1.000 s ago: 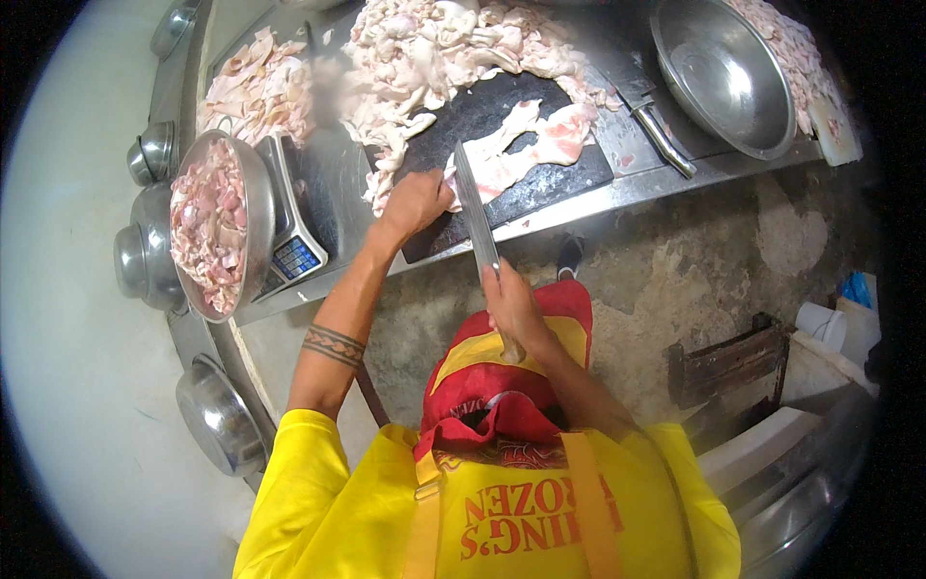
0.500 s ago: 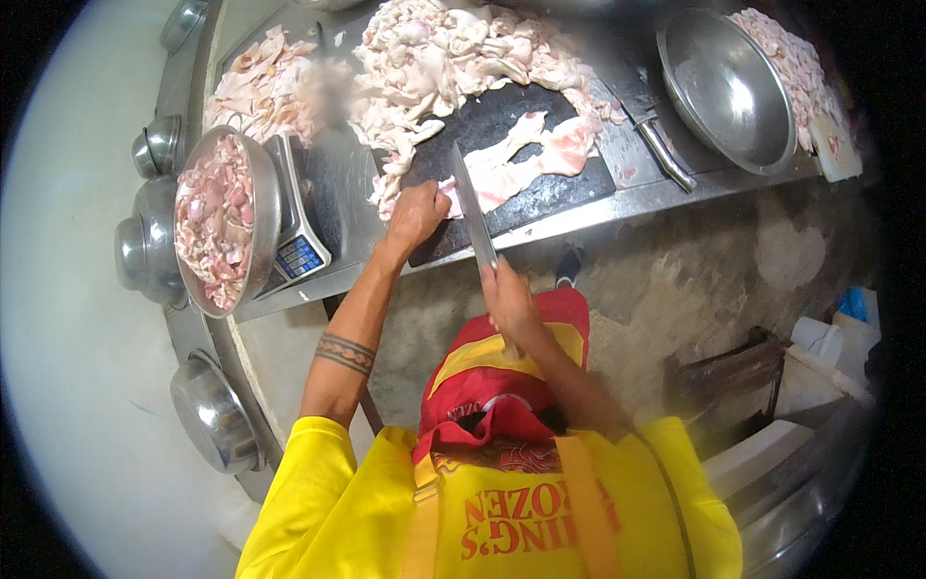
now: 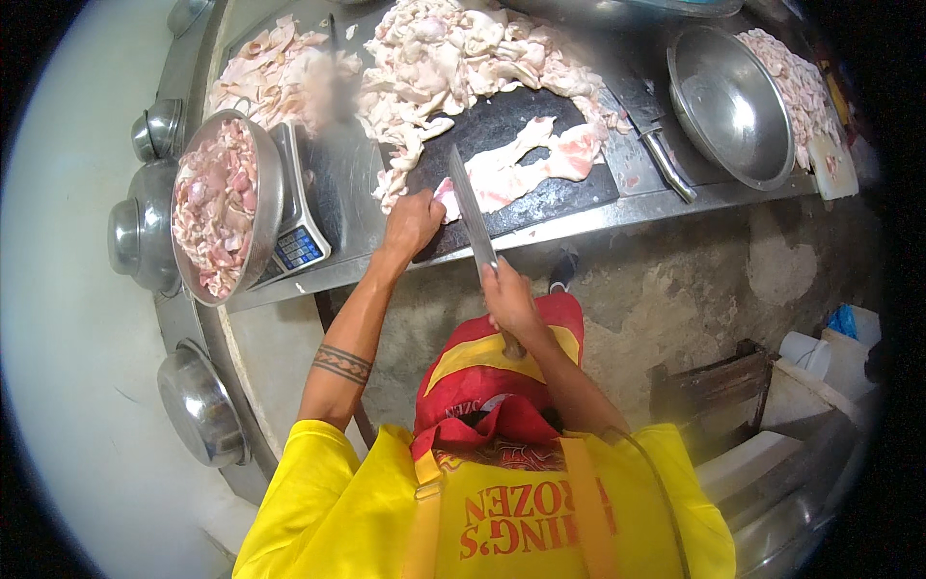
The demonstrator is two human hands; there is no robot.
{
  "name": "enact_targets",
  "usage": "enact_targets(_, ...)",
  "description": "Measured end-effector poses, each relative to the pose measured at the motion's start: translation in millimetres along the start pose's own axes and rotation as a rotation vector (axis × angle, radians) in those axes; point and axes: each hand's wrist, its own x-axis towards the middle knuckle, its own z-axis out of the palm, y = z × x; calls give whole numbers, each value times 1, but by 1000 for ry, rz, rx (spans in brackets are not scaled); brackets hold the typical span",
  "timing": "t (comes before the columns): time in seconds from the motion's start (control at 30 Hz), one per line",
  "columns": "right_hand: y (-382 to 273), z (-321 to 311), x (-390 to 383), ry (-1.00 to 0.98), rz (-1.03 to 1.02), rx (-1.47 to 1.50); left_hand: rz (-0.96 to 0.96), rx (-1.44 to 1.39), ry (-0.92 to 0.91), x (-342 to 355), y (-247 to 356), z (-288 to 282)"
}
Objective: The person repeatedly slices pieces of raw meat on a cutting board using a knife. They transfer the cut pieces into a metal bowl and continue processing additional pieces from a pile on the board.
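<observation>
My left hand [image 3: 413, 222] is closed on the near left end of a pale, fatty strip of raw meat [image 3: 516, 183]. The strip lies spread over a black cutting board [image 3: 487, 121], with a gap near its middle. In my right hand [image 3: 509, 299] is a long knife [image 3: 469, 201], gripped by its wooden handle. Its blade points away from me and crosses the strip just right of my left fist. Whether the edge has gone into the meat I cannot tell. A large heap of pale raw meat [image 3: 424, 58] curves around the board's far and left sides.
At left, a steel bowl of cut meat [image 3: 214, 212] tilts on a digital scale [image 3: 303, 249]. More meat [image 3: 280, 72] lies behind it. A second knife [image 3: 667, 166] rests right of the board, beside a wide steel bowl [image 3: 731, 106]. Steel bowls [image 3: 203, 405] line the left.
The whole view has shifted slightly. Both hands keep their grips, and the blade stays across the strip in nearly the same place.
</observation>
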Motion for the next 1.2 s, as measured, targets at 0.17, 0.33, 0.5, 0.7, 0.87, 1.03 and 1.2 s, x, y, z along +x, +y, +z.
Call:
enact_targets(0.17,23,-23,-23,-34,-5,301,-1,-143,5,-1,11,-13)
enact_targets(0.33,-5,-34,-5,12,-34,153,-43,47,-1,12,34,-9)
enact_targets(0.5,-19,-23,4,-6,-21,-13,-23,14,-92,8,13,-9)
enact_targets(0.7,-4,-15,-18,92,-278,-121,53,-100,12,5,-3,5)
enact_targets(0.87,-20,-10,-10,44,-16,-87,96,-68,83,3,-4,11)
enact_targets(1.03,-12,-1,-26,131,-188,-250,83,-55,172,3,-3,14)
enact_targets(1.2,-4,9,-17,209,-267,-323,99,-87,185,-3,-1,16)
